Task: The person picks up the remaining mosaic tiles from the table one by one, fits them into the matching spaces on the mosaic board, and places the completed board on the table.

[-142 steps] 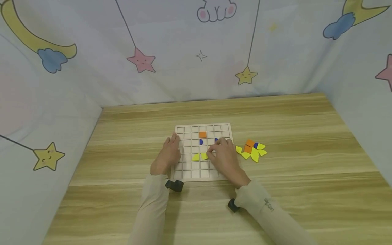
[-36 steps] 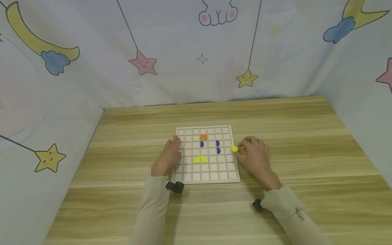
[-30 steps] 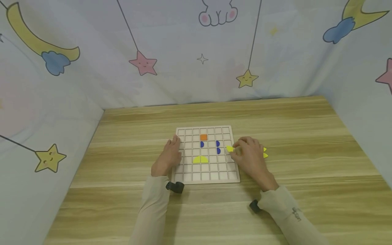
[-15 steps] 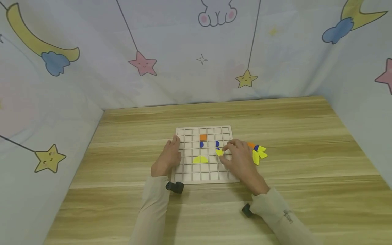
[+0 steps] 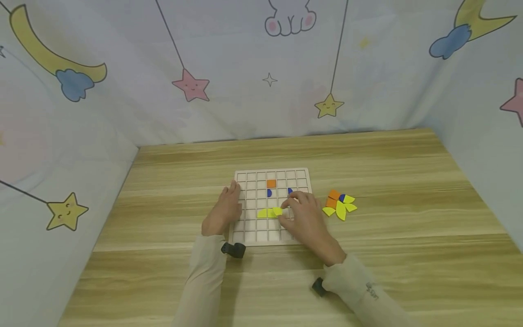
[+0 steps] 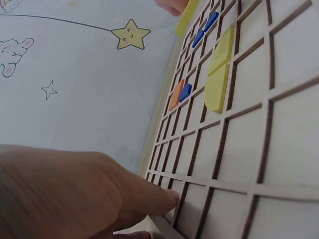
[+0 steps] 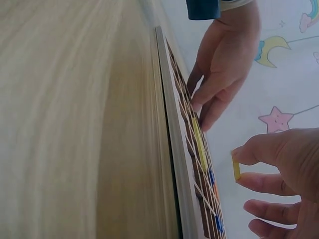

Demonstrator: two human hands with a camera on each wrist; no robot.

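My right hand (image 5: 306, 222) pinches a yellow quarter-circle tile (image 5: 277, 211) between thumb and finger; the right wrist view shows this yellow tile (image 7: 236, 167) edge-on, off the board. Below it lies a pale wooden grid board (image 5: 250, 236). On the board, two yellow quarter-circle tiles (image 5: 262, 213) sit side by side, with an orange square tile (image 5: 271, 183) and a blue half-circle tile (image 5: 269, 193) farther back. Another blue half-circle tile (image 5: 290, 190) shows partly past my right fingers; a further one appears in the left wrist view. My left hand (image 5: 222, 209) rests on the board's left edge, fingers extended.
Right of the board, a loose group of tiles lies on the wooden table (image 5: 388, 195): orange squares (image 5: 332, 202), a blue piece (image 5: 342, 198) and several yellow pieces (image 5: 341, 210). A printed cloth (image 5: 229, 113) stands along the table's back and sides.
The two yellow tiles on the board now meet, and a second blue half-circle was set on the right. My right hand took another yellow tile from the group and carried it left over the board.
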